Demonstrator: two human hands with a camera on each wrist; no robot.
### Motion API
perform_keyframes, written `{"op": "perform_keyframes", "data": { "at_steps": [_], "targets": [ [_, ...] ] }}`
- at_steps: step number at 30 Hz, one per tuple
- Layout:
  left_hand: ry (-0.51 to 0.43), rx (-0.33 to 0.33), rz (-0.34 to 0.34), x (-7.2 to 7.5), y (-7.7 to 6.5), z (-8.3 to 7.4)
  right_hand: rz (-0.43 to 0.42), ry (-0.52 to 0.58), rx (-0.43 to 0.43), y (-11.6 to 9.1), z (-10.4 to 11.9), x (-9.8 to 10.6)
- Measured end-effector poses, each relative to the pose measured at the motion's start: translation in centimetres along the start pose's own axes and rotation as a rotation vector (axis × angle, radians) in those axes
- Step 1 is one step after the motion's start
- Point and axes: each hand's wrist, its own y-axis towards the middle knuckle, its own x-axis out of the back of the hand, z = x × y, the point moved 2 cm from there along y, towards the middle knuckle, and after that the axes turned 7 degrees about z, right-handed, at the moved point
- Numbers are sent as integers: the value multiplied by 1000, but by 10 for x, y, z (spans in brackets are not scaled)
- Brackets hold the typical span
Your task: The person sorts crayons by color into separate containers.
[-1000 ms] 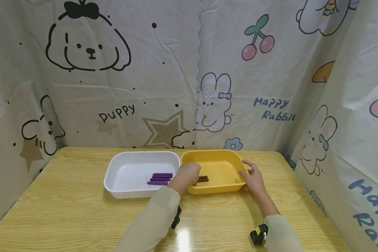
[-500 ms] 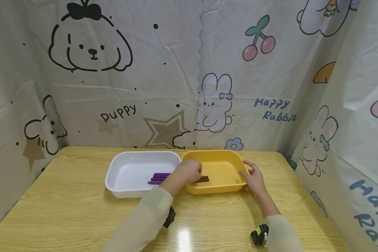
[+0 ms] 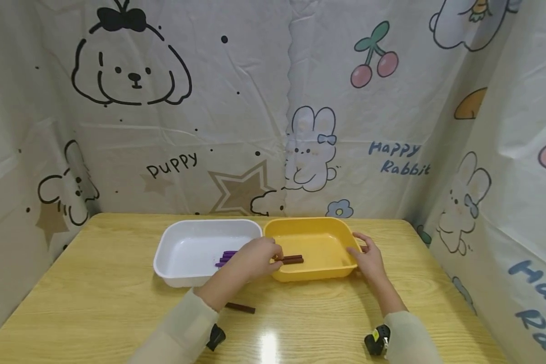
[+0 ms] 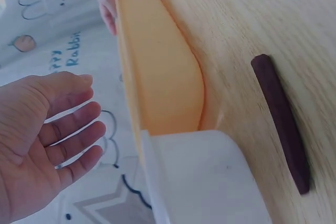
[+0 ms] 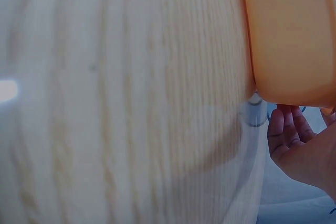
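My left hand is over the adjoining sides of the two trays, its fingers loosely bent; nothing lies between them in the left wrist view. My right hand grips the right rim of the yellow tray, thumb inside and fingers outside. In that tray, brown crayons lie close to the left hand's fingertips. Purple crayons lie in the white tray, partly hidden behind the left hand and wrist. Another brown crayon lies on the table in front of the trays, its left end hidden by the left arm in the head view.
The trays stand side by side near the back of the wooden table. A patterned cloth hangs behind it and along the sides. A small black camera sits on the right wrist.
My left hand has drawn back left out of the yellow tray, and its fingers have loosened. The brown crayon on the table has come into view beside the left arm. The right hand keeps its place.
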Motion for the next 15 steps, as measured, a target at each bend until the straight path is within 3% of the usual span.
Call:
{"op": "perform_keyframes", "data": {
  "at_steps": [7,11,15],
  "targets": [
    [-51,-42,-62,4,-40,0,3,6,-1,1,0,0],
    [-73,-82,-85,-7,-58,4,9,8,-16,0,0,0],
    [-102,-99,-42,-21,-72,7,7,13,-19,-1,1,-1]
  ]
}}
